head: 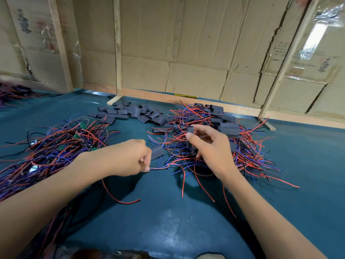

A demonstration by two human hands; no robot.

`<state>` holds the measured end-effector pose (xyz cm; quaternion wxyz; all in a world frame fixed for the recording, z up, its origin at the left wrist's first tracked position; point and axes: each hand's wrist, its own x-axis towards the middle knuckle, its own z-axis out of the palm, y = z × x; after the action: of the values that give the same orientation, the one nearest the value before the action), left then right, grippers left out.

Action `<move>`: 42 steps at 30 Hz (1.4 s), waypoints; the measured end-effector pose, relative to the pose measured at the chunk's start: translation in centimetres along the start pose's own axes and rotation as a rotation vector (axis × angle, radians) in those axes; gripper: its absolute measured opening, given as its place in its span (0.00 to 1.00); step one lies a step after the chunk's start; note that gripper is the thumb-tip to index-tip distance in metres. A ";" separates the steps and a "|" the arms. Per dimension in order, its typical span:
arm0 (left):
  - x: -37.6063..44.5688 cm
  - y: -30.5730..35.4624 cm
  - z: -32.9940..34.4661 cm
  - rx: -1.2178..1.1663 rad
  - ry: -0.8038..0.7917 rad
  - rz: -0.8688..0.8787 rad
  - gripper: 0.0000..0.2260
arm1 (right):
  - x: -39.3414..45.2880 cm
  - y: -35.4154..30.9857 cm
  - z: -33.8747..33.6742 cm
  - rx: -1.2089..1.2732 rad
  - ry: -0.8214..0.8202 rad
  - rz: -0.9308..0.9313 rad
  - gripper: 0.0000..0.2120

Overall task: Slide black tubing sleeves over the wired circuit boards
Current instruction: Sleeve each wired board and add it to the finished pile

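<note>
My left hand [130, 157] is curled, pinching a thin bundle of wires [160, 167] at the fingertips, with a flat black sleeve [157, 153] sticking out just past the knuckles. Can't tell if the sleeve is gripped or only lying against my fingers.

My right hand [209, 144] holds a second sleeve [190, 136] upright, thumb on its near side, index finger behind it; the other fingers are loosely spread over the tangle. The board inside isn't visible, so I can't tell how far it is on.

Both hands are above the blue mat [168, 212], near the middle.

Right pile [214, 131]: red, blue and black wires mixed with sleeved pieces, directly under and behind my right hand.

Left pile [56, 146]: bare wired boards, small green boards showing among the wires, beside my left forearm.

Loose sleeves [130, 113] lie in a heap at the back, between the two piles, near the wooden frame [117, 53] and cardboard wall [186, 43].
</note>
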<state>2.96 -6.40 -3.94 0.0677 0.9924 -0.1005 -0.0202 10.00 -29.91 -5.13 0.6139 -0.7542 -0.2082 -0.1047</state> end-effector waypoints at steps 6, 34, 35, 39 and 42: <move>0.2 1.0 0.0 0.042 -0.012 0.100 0.06 | -0.2 -0.6 0.2 0.092 -0.009 0.003 0.10; 2.4 5.5 3.6 -0.914 0.809 0.260 0.05 | 0.3 -0.9 1.0 0.956 -0.063 0.263 0.04; 2.4 5.5 3.7 -0.920 0.815 0.256 0.04 | 0.2 -0.8 1.1 0.914 -0.088 0.263 0.04; 2.6 5.4 4.0 -0.992 0.835 0.207 0.03 | 0.0 -0.5 1.5 0.833 -0.127 0.271 0.03; 2.8 5.3 4.0 -1.061 0.819 0.118 0.09 | 0.0 -0.5 1.3 0.749 -0.091 0.247 0.04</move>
<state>4.42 -12.63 -7.20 0.5800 0.7450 -0.0974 0.3148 9.62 -28.58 -4.98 0.8445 -0.5015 -0.1665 0.0868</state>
